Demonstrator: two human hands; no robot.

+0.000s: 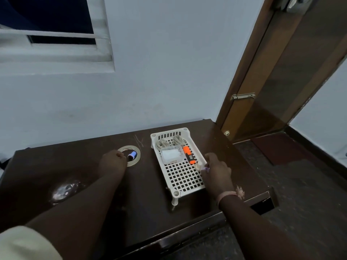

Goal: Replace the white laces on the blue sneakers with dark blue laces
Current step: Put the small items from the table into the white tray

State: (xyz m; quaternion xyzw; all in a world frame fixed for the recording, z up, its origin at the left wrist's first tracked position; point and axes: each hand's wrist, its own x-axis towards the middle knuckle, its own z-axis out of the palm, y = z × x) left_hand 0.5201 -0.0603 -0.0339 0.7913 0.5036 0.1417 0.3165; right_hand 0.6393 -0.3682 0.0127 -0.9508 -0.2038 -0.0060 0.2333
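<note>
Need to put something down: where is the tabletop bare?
Bare: table between left hand and basket, and the front strip. Crowded: basket's rear, around right hand, tape roll.

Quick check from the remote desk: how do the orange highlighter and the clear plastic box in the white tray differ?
The orange highlighter is bright orange with a black end; the clear plastic box is see-through with pale contents. The highlighter is slim and long; the box is wider and blocky. The highlighter lies nearer the right hand; the box lies on its far side. Both lie flat, side by side, in the white tray.
</note>
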